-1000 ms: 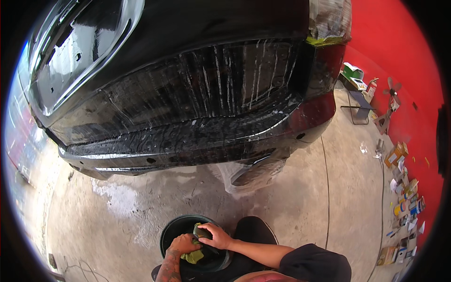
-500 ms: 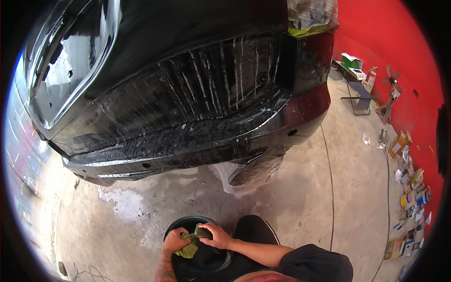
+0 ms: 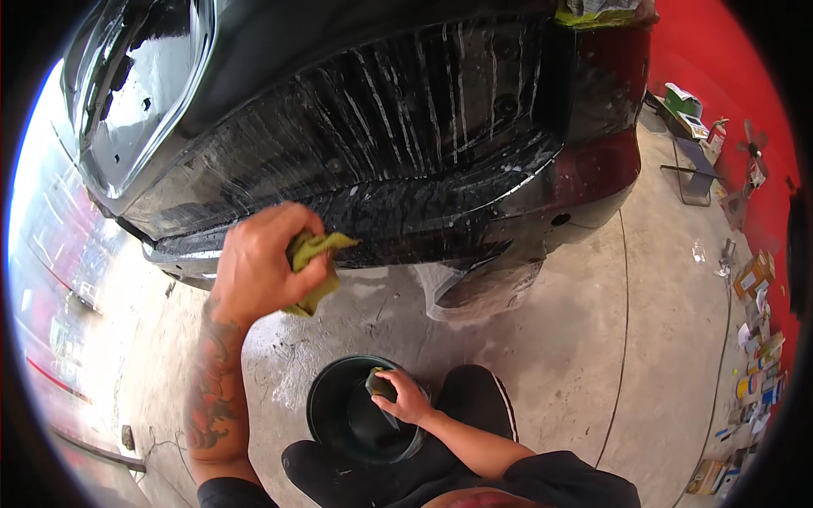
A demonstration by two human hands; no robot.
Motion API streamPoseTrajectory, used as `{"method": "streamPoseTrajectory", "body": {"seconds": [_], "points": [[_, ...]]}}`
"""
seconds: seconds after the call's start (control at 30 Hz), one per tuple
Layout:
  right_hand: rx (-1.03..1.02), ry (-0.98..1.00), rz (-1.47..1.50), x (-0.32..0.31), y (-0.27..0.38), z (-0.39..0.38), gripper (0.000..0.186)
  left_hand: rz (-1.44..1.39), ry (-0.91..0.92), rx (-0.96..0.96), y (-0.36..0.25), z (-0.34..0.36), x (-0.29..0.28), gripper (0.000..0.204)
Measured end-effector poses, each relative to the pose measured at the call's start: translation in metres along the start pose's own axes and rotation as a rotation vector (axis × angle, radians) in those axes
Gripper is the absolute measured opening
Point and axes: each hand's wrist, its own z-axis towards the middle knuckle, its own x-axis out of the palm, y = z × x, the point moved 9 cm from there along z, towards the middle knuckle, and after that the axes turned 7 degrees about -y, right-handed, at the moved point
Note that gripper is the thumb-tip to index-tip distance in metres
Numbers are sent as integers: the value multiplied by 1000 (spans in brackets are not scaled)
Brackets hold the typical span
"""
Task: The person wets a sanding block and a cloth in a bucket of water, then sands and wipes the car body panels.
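Raised in front of the black car bumper [image 3: 398,207], my left hand [image 3: 258,262] is closed around a crumpled yellow-green cloth [image 3: 318,275]. The bumper carries whitish streaks and wet-looking drips. Lower down, my right hand [image 3: 410,400] grips a small dark, rounded block [image 3: 384,387] with a greenish edge; its exact kind cannot be made out. That hand is over a dark green bucket [image 3: 326,415] standing between my legs. Inside the bucket it looks dark, and its contents are unclear.
Thin plastic film [image 3: 453,300] covers a wheel under the bumper. Pale wet patches mark the concrete floor [image 3: 567,356]. Along the red wall [image 3: 707,63] at right are a folding chair [image 3: 696,173], a fan [image 3: 751,148], a cardboard box [image 3: 754,273] and several cans.
My left hand has risen from the bucket toward the bumper with the cloth. My right hand stays over the bucket, holding the dark block. The view has shifted slightly.
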Motion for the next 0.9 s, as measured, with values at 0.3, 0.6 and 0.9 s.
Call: {"method": "streamPoseTrajectory", "body": {"seconds": [0.3, 0.6, 0.9], "points": [[-31, 1, -7, 2, -1, -1, 51, 308, -166, 118, -36, 85, -27, 83], [-30, 29, -7, 2, 3, 1, 50, 509, -178, -51, -36, 116, -36, 99], [-27, 40, -18, 2, 7, 0, 50, 511, -174, -72, -27, 119, -36, 100]]}}
